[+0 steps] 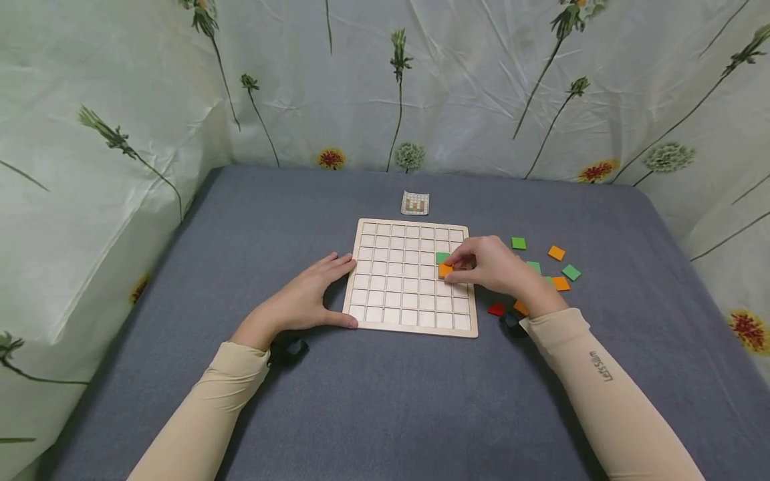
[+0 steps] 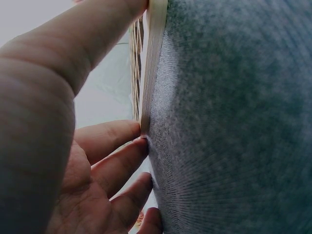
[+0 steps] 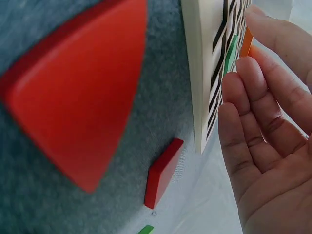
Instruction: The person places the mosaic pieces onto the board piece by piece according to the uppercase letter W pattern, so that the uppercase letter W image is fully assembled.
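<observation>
A pale wooden grid board [image 1: 391, 287] lies on the table, with small square cells. My left hand [image 1: 303, 294] rests against its left side, fingers spread and thumb at the near left corner; the left wrist view shows fingertips touching the board's edge [image 2: 152, 63]. Between thumb and index finger, my right hand [image 1: 499, 267] pinches an orange square tile [image 1: 444, 271] over the right part of the grid. Just beyond it, a green tile [image 1: 442, 258] sits on the board. Whether the orange tile touches its cell, I cannot tell.
Right of the board lie several loose tiles, among them a green tile [image 1: 519, 243], an orange tile [image 1: 556, 253] and a red tile [image 1: 496, 309]; my right forearm hides some. A small printed pattern card [image 1: 415, 204] lies behind the board. A flowered curtain [image 1: 337, 80] hangs behind the table.
</observation>
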Action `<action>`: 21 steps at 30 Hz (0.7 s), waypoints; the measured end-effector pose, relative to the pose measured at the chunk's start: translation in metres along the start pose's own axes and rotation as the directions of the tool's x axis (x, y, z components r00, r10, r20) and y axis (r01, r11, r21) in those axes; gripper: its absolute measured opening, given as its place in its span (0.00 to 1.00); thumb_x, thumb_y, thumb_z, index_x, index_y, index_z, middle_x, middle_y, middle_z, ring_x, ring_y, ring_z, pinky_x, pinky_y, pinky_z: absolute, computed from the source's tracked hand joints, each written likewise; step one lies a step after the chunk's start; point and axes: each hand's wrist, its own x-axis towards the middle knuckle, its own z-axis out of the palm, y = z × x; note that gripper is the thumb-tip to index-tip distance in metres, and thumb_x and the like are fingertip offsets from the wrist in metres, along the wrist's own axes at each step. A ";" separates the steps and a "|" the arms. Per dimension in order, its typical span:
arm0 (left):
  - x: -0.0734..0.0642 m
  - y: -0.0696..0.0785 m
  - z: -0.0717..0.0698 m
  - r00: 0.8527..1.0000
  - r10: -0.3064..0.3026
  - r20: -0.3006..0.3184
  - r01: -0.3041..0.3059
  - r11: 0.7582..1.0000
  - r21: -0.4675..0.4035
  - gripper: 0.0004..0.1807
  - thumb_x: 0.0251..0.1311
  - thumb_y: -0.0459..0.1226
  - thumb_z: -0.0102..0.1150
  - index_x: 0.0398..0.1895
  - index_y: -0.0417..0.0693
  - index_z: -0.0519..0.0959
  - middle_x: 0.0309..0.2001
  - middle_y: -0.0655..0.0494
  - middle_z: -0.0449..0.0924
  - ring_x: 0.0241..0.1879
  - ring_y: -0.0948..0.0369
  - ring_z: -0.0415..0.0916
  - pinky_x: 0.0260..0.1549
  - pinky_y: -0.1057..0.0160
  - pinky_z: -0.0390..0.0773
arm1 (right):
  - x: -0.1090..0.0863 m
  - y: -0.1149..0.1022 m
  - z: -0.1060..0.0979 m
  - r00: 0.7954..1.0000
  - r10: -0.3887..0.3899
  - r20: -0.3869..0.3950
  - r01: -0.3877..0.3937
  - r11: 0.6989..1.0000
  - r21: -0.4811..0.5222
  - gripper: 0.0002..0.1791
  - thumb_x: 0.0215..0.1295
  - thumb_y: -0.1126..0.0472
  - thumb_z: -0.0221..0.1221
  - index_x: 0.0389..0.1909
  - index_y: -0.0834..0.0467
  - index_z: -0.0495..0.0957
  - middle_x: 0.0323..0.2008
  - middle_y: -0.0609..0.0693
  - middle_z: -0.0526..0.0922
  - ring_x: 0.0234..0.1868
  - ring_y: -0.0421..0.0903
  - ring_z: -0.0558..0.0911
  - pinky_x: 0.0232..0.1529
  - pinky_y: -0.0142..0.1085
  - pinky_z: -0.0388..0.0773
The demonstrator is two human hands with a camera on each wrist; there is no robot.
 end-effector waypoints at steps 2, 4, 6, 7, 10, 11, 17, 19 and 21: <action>0.000 0.000 0.000 1.000 0.002 0.001 -0.002 1.000 0.000 0.64 0.49 0.57 0.85 0.86 0.47 0.60 0.87 0.50 0.54 0.88 0.44 0.44 0.83 0.36 0.53 | 0.001 0.000 0.002 1.000 0.003 0.001 -0.003 1.000 -0.008 0.12 0.62 0.58 0.78 0.44 0.57 0.92 0.39 0.49 0.89 0.38 0.42 0.83 0.41 0.36 0.81; 0.000 0.000 0.000 1.000 0.002 0.001 -0.002 1.000 -0.001 0.64 0.49 0.57 0.85 0.86 0.47 0.60 0.87 0.50 0.54 0.88 0.44 0.44 0.83 0.36 0.53 | 0.002 0.000 0.003 1.000 0.006 0.008 -0.006 1.000 -0.005 0.12 0.62 0.58 0.78 0.44 0.57 0.92 0.39 0.49 0.89 0.38 0.42 0.83 0.42 0.36 0.82; 0.000 0.000 0.000 1.000 0.002 0.001 -0.002 1.000 -0.001 0.64 0.49 0.57 0.85 0.86 0.47 0.59 0.87 0.50 0.54 0.88 0.44 0.44 0.83 0.36 0.53 | 0.003 0.000 0.004 1.000 0.002 0.012 -0.002 1.000 0.000 0.12 0.62 0.59 0.78 0.44 0.58 0.92 0.39 0.50 0.89 0.38 0.42 0.84 0.42 0.36 0.82; 0.000 0.000 0.000 1.000 0.002 0.001 -0.002 1.000 0.000 0.64 0.49 0.57 0.85 0.86 0.47 0.59 0.87 0.50 0.54 0.88 0.44 0.44 0.83 0.36 0.53 | 0.003 0.000 0.004 1.000 0.003 0.015 -0.003 1.000 0.003 0.12 0.62 0.59 0.78 0.44 0.58 0.92 0.39 0.50 0.89 0.38 0.42 0.84 0.42 0.35 0.82; 0.000 0.000 0.000 1.000 0.000 0.002 0.000 1.000 -0.001 0.64 0.49 0.57 0.85 0.86 0.46 0.59 0.87 0.50 0.54 0.88 0.44 0.44 0.83 0.36 0.53 | 0.003 0.000 0.005 1.000 -0.004 0.020 0.004 1.000 0.008 0.12 0.62 0.60 0.78 0.44 0.59 0.92 0.39 0.50 0.89 0.39 0.43 0.84 0.42 0.35 0.83; 0.000 0.000 0.000 1.000 0.000 0.002 0.000 1.000 -0.001 0.64 0.49 0.57 0.85 0.86 0.46 0.59 0.87 0.50 0.54 0.88 0.44 0.44 0.83 0.36 0.53 | 0.003 0.000 0.005 1.000 -0.002 0.019 0.002 1.000 0.008 0.12 0.62 0.60 0.78 0.44 0.59 0.92 0.39 0.50 0.89 0.39 0.43 0.84 0.42 0.35 0.83; 0.001 0.000 0.000 1.000 0.004 -0.002 -0.004 1.000 -0.002 0.64 0.49 0.57 0.85 0.86 0.46 0.60 0.87 0.50 0.55 0.88 0.44 0.44 0.84 0.37 0.53 | 0.002 0.000 0.004 1.000 -0.002 0.005 0.002 1.000 -0.016 0.11 0.62 0.60 0.78 0.44 0.58 0.92 0.39 0.49 0.89 0.38 0.42 0.84 0.42 0.36 0.83; 0.001 0.000 0.000 1.000 0.005 -0.005 -0.005 1.000 -0.002 0.64 0.49 0.57 0.85 0.86 0.46 0.60 0.87 0.50 0.55 0.88 0.44 0.44 0.84 0.37 0.53 | 0.002 0.000 0.004 1.000 -0.003 -0.003 0.003 1.000 -0.024 0.11 0.62 0.60 0.78 0.43 0.58 0.92 0.38 0.49 0.89 0.37 0.42 0.83 0.41 0.36 0.82; 0.001 0.000 -0.001 1.000 0.006 -0.007 -0.006 1.000 -0.001 0.64 0.49 0.57 0.85 0.86 0.46 0.60 0.87 0.50 0.55 0.88 0.44 0.44 0.84 0.37 0.53 | 0.001 0.000 0.004 1.000 -0.006 -0.010 0.006 0.999 -0.032 0.10 0.62 0.60 0.78 0.43 0.57 0.92 0.38 0.49 0.88 0.37 0.42 0.82 0.41 0.37 0.82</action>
